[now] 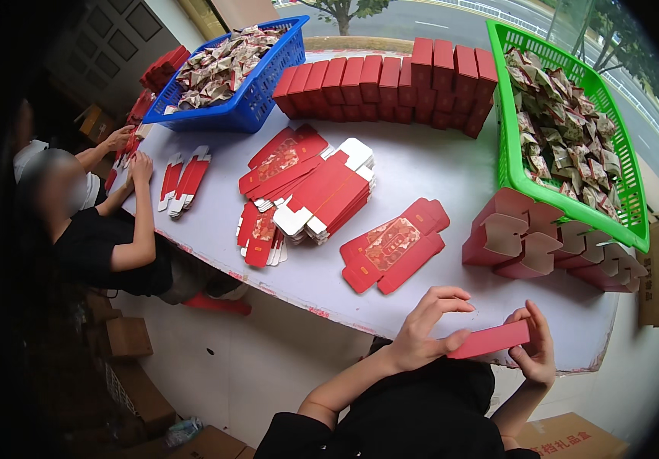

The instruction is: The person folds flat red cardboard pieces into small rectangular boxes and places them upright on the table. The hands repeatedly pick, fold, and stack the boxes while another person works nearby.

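A small red box (490, 340) is held level in front of me, above the near edge of the table. My right hand (536, 352) grips its right end between thumb and fingers. At the left end, the thumb of my left hand (425, 333) touches the box, while the other fingers stay spread above it. A flat red printed carton blank (394, 246) lies just beyond my left hand. Several open-topped red boxes (501, 237) stand upright beyond my right hand.
A stack of red carton blanks (333, 195) lies mid-table. Closed red boxes (371, 80) line the far side. A blue basket (249, 107) and a green basket (509, 145) hold small wrapped packets. At the left, co-workers (126, 245) handle red cartons. Cardboard boxes (128, 336) stand on the floor.
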The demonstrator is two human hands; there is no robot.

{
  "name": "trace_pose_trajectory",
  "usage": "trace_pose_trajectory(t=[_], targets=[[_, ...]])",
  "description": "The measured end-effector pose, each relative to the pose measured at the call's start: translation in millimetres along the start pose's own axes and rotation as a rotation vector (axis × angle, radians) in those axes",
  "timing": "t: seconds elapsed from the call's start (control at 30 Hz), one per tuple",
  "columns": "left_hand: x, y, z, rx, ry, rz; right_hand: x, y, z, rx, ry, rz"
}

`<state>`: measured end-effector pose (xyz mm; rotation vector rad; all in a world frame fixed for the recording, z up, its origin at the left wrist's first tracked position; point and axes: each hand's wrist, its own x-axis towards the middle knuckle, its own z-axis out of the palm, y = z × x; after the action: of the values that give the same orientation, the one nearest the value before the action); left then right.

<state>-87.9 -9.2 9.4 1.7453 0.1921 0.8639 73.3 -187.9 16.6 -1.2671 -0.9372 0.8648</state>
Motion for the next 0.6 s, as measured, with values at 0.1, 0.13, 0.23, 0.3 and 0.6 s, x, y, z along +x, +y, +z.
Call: trace_pose_trajectory(t=[0.1, 0.13, 0.23, 0.3, 0.6], targets=[[-1, -10, -12, 0.071, 0.146, -0.032, -10, 11, -21, 0.109, 0.108, -0.103], [0, -12, -18, 0.075, 0.2, -0.04, -14, 15, -30, 0.056, 0.15, -0.091], [5, -18, -33, 0.508, 0.363, -0.037, -24, 20, -46, -0.146, 0.307, 0.022], [8, -21, -40, 0.751, 0.341, -0.119, -24, 22, -51, -0.312, 0.357, 0.083], [9, -35, -43, 1.042, 0.22, -0.374, -13, 23, -50, -0.405, 0.609, 0.138]])
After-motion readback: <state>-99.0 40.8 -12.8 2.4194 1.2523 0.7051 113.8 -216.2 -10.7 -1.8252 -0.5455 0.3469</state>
